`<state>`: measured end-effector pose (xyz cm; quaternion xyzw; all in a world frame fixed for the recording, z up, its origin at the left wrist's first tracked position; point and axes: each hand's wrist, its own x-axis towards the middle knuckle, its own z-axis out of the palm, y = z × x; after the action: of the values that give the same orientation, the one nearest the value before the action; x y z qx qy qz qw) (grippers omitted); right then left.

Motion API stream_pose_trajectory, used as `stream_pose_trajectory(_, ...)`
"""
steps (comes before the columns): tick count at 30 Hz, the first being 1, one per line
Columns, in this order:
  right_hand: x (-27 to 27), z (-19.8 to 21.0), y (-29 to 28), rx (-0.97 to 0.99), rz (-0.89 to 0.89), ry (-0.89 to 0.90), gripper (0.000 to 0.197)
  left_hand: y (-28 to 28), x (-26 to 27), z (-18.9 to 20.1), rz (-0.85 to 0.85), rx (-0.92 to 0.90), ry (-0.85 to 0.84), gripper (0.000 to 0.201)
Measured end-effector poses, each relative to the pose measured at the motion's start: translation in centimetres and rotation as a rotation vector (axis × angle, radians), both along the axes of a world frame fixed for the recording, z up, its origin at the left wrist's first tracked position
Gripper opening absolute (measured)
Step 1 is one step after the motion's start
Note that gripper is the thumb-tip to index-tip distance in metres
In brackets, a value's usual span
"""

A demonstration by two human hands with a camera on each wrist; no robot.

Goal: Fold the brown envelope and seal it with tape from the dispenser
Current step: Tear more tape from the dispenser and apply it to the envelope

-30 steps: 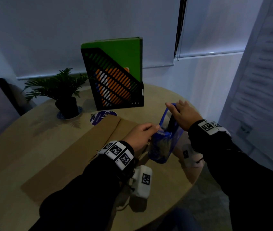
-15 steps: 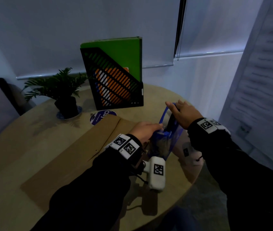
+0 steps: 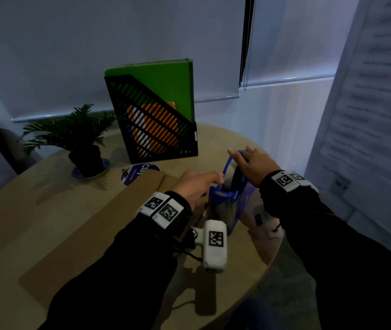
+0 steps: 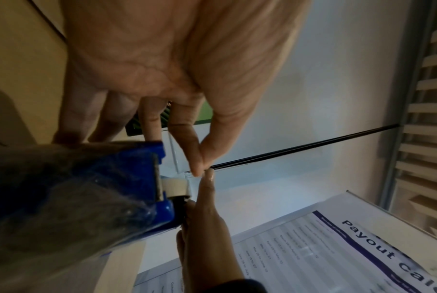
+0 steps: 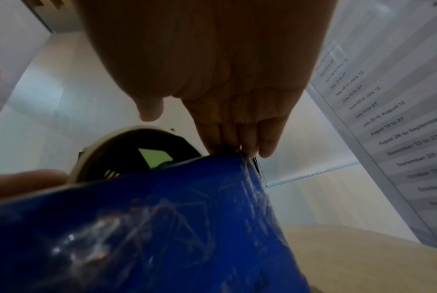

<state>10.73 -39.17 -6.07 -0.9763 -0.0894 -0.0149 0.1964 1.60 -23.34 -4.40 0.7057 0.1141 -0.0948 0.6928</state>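
The blue tape dispenser (image 3: 231, 201) stands on the round wooden table (image 3: 23, 210), just right of the brown envelope (image 3: 89, 232) that lies flat under my left forearm. My left hand (image 3: 213, 181) is at the dispenser's cutter end. In the left wrist view the left hand (image 4: 198, 170) pinches the clear tape end between thumb and forefinger, beside the tape roll (image 4: 177, 186). My right hand (image 3: 242, 156) lies over the top of the dispenser. Seen from the right wrist, the right hand (image 5: 227, 138) keeps straight fingers on the blue dispenser body (image 5: 162, 218).
A black mesh file holder (image 3: 156, 129) with a green folder stands at the back. A potted plant (image 3: 82, 141) sits at the back left, with a round blue sticker (image 3: 139, 173) near it. The table edge (image 3: 270, 258) runs close under my right forearm. A printed sheet (image 3: 368, 115) hangs at right.
My left hand has moved right to the dispenser's cutter end and now pinches the tape. The right hand has stayed on top of the dispenser.
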Motion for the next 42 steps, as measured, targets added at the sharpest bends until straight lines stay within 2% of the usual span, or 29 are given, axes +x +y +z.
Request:
stream_pose_trajectory(3,-0.1,0.1,0.1,-0.011,-0.001,0.014,0.077,0.5,-0.7,-0.6,-0.027,0.013,-0.008,0.019)
stream_pose_trajectory(5,0.0,0.1,0.1,-0.041,0.010,0.024,0.085,0.8,-1.0,-1.3,-0.063,0.005,-0.014,0.004)
stream_pose_trajectory(10,0.2,0.3,0.4,-0.050,-0.021,0.013,0.077,1.2,-1.8,-2.0,-0.110,-0.035,-0.054,0.011)
stream_pose_trajectory(16,0.1,0.4,0.5,-0.037,-0.011,0.011,0.073,1.1,-2.2,-2.9,-0.081,-0.073,-0.083,0.015)
stream_pose_trajectory(24,0.2,0.3,0.5,-0.049,-0.018,0.012,0.076,1.4,-2.2,-3.8,-0.087,-0.096,-0.110,0.013)
stream_pose_trajectory(28,0.3,0.3,0.5,-0.045,-0.021,0.008,0.075,1.3,-2.2,-4.0,-0.077,-0.134,-0.102,0.021)
stream_pose_trajectory(30,0.3,0.2,0.5,-0.052,-0.025,0.001,0.075,1.3,-2.1,-4.2,-0.071,-0.163,-0.095,0.016)
stream_pose_trajectory(39,-0.3,0.5,0.6,-0.049,-0.016,0.000,0.073,1.2,-2.3,-4.4,-0.059,-0.125,-0.102,0.012)
stream_pose_trajectory(42,-0.3,0.4,0.7,-0.049,-0.021,-0.008,0.072,1.1,-2.3,-4.3,-0.055,-0.107,-0.124,0.019)
